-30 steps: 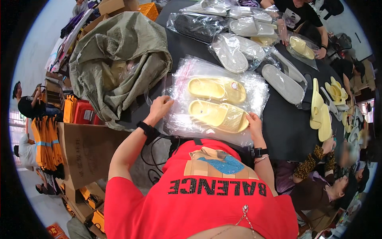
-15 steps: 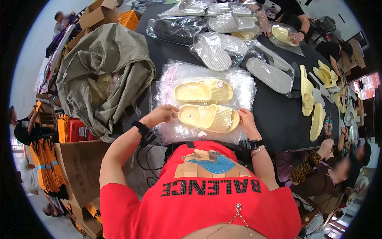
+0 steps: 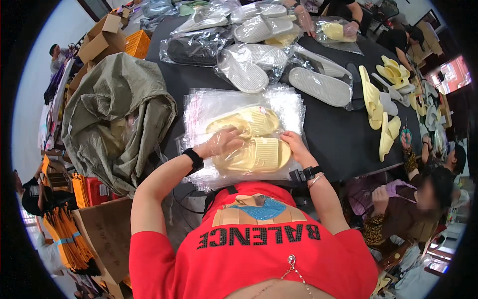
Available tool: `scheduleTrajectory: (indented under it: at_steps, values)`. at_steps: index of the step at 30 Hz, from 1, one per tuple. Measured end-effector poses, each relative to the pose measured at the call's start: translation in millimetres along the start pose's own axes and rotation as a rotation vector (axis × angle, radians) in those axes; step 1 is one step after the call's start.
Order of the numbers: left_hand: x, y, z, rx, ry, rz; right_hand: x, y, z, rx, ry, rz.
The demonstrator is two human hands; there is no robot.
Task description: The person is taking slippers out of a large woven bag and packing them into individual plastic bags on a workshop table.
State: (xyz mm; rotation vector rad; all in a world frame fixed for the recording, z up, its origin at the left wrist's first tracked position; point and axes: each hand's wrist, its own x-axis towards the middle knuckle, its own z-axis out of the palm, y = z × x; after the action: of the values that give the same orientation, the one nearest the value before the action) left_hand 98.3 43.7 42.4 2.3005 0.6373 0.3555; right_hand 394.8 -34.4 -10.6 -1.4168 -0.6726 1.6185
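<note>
A pair of pale yellow slippers lies sideways on a stack of clear plastic bags (image 3: 196, 102): the far slipper (image 3: 261, 119) and the near slipper (image 3: 266, 154). Clear film seems to cover them. My left hand (image 3: 224, 142) lies over the heel parts of both, fingers stretched out and apart; whether film covers the fingers, I cannot tell. By the near slipper's toe, my right hand (image 3: 295, 145) is closed on the edge of the clear bag, thumb and fingers together.
Bagged grey slippers (image 3: 318, 85) and a dark bagged pair (image 3: 196, 50) lie farther back on the black table (image 3: 328, 144). Loose yellow slippers (image 3: 389, 135) are at the right. A grey-green sack (image 3: 119, 89) stands at the left. A co-worker's hand (image 3: 351, 29) handles a bagged yellow slipper.
My left hand has moved right, from beside the near slipper's heel to over both slippers. My right hand stays at the toe end. The whole view has shifted slightly.
</note>
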Motion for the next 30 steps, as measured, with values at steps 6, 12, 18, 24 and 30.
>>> scheduleTrajectory:
  at_steps: [6, 12, 18, 24, 30]
  values:
    - [13, 24, 9, 0.305, -0.024, -0.107, -6, -10, 14, 0.051, 0.058, 0.077]
    - [17, 22, 25, 0.191, 0.04, 0.034, 1, 3, 11, 0.017, 0.018, 0.007]
    - [-20, -4, 15, 0.26, 0.103, -0.211, -18, -26, -3, -0.158, 0.334, -0.09]
    - [-94, -36, -8, 0.404, 0.289, -0.311, -25, -16, -15, -0.191, 0.41, -0.092]
    - [-169, -54, -42, 0.283, 0.528, -0.479, -25, -15, -11, -0.143, 0.396, -0.138]
